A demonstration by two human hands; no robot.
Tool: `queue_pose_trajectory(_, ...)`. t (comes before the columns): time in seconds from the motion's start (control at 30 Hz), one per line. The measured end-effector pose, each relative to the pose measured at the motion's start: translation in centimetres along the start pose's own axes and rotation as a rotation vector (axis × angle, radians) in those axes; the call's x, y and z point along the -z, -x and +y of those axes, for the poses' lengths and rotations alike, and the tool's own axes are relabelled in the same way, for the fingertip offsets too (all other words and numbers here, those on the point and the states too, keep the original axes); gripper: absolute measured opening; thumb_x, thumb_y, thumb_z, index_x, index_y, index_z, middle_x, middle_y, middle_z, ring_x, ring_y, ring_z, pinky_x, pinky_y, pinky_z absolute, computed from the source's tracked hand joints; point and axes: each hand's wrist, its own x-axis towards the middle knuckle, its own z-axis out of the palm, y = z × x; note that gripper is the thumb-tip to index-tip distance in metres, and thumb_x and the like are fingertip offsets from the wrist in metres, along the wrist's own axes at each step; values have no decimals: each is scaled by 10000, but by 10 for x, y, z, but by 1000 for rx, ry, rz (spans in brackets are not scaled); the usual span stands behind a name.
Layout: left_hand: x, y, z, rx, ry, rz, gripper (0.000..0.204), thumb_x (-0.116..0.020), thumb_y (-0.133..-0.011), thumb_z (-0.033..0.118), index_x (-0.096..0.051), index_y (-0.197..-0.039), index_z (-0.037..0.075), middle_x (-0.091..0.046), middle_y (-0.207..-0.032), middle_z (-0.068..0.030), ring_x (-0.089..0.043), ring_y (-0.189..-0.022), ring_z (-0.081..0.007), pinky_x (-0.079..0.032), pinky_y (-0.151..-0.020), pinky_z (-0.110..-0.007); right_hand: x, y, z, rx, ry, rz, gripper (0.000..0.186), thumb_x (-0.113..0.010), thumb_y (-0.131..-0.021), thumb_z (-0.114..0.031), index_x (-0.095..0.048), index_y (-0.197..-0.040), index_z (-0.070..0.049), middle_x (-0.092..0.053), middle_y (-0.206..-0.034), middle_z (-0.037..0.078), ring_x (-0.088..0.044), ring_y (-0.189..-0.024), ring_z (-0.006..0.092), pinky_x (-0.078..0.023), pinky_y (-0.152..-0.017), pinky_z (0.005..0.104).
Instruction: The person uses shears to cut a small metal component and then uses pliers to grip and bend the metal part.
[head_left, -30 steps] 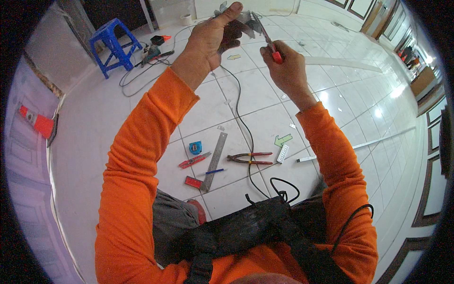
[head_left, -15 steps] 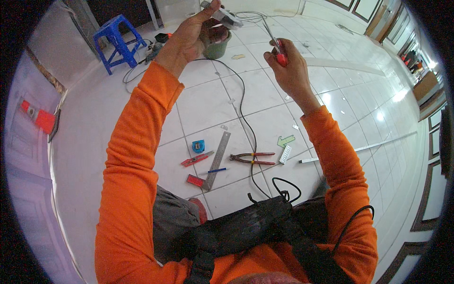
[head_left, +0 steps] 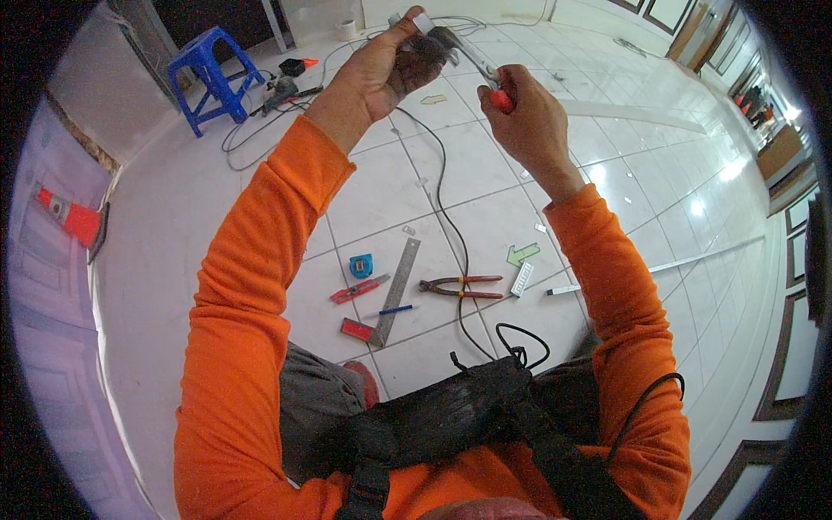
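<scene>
Up at the far side of the view, my left hand (head_left: 368, 82) is closed round a small white and grey piece (head_left: 422, 22); its exact kind is unclear, and the fingers are partly blurred. My right hand (head_left: 530, 113) grips red-handled snips (head_left: 500, 100), their metal blades pointing up and left to the piece. Whether the blades touch it I cannot tell. On the tiles below lie a blue tape measure (head_left: 361, 265), a red utility knife (head_left: 360, 289), a try square (head_left: 399, 290) with a blue pen (head_left: 394, 310) across it, and red-handled pincers (head_left: 461, 287).
A black cable (head_left: 443, 173) runs over the tiles under the pincers. Right of them lie a green arrow (head_left: 523, 253), a slotted white piece (head_left: 522, 279) and a long white strip (head_left: 659, 270). A blue stool (head_left: 208, 74), a power tool (head_left: 282, 91) and a traffic cone (head_left: 69, 217) stand or lie left.
My left hand has moved slightly right and turned. The snips have tilted left, bringing their blades to the held piece. A grey-green rounded shape beneath my left hand no longer shows.
</scene>
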Motion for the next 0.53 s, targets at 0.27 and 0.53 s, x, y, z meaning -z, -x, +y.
queue_pose_trajectory(0.27,22,-18,-2,122,106,-5,383,-561,-1016,362,-626,-1218,43,-706,-1100,-129,-713,-934,-277,-625,-818,-417,-7,-1,4,50,-41,31,354,-665,-901,-372,-648,-1058,-56,-694,-858,178,-673,-809,422,-534,-725,490)
queue_pose_trajectory(0.53,12,-3,11,192,-257,-65,436,-577,-996,453,-659,-1198,75,-723,-1098,-117,-720,-979,-260,-622,-792,-376,5,-8,7,-328,-500,-431,324,-672,-922,-391,-674,-897,-68,-635,-703,78,-628,-659,227,-484,-604,384)
